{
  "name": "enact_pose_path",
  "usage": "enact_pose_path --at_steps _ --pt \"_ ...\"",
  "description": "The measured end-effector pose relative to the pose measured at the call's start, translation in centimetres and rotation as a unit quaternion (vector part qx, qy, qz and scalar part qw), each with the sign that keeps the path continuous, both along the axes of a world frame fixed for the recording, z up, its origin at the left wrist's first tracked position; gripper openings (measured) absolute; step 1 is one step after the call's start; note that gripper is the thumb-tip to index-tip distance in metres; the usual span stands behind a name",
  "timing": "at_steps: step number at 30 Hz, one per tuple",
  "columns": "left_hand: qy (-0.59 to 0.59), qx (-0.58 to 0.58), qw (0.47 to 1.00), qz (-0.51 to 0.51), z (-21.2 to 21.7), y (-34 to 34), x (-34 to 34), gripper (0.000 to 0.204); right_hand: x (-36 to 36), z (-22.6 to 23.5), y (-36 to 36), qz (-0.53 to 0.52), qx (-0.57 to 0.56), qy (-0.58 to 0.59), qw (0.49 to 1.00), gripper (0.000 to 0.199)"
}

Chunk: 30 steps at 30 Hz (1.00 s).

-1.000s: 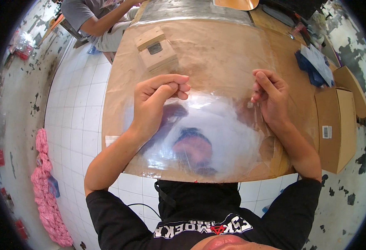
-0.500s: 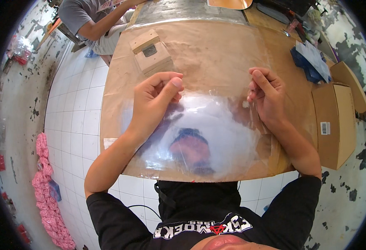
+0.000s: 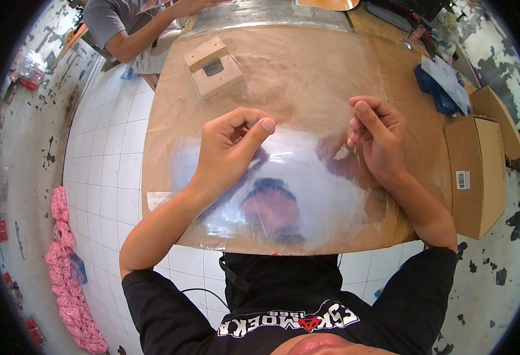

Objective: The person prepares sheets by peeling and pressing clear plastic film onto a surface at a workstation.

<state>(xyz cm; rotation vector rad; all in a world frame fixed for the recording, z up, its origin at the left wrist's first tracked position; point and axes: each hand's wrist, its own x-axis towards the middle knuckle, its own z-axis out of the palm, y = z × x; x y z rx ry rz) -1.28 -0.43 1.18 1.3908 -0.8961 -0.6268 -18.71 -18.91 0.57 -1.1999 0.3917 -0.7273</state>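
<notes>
My left hand is raised over the middle of the table, thumb and index finger pinched together. Across from it, my right hand holds a similar pinch, its other fingers loosely curled. Whatever sits between the fingertips is too thin or clear to make out. Beneath both hands lies a shiny clear plastic sheet, which mirrors a dark, blurred reflection. Beyond my left hand stands a small wooden block fixture with a dark metal piece in its notch.
Brown paper covers the table. At the right edge stands an open cardboard box, with blue plastic packets behind it. A co-worker's arm reaches over the far left. A pink braided bundle hangs at left.
My left hand has moved right and slightly nearer to me, narrowing the gap to my right hand. The right hand has barely moved. The co-worker's arm has shifted.
</notes>
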Motion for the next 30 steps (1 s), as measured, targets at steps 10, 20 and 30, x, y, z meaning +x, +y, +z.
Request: enact_pose_path --at_steps 10,20,30 --pt "-0.021 -0.042 0.999 -0.021 -0.2 0.2 0.4 0.02 -0.1 0.0 -0.3 -0.004 0.004 0.005 1.0 0.017" --pt "-0.014 -0.004 1.0 -0.005 0.2 -0.1 -0.5 0.019 0.0 0.0 -0.1 0.0 0.001 0.003 1.0 0.016" --pt "-0.077 -0.024 0.996 -0.024 -0.4 0.2 0.0 0.024 -0.1 0.0 0.1 0.016 0.002 -0.002 1.0 0.014"
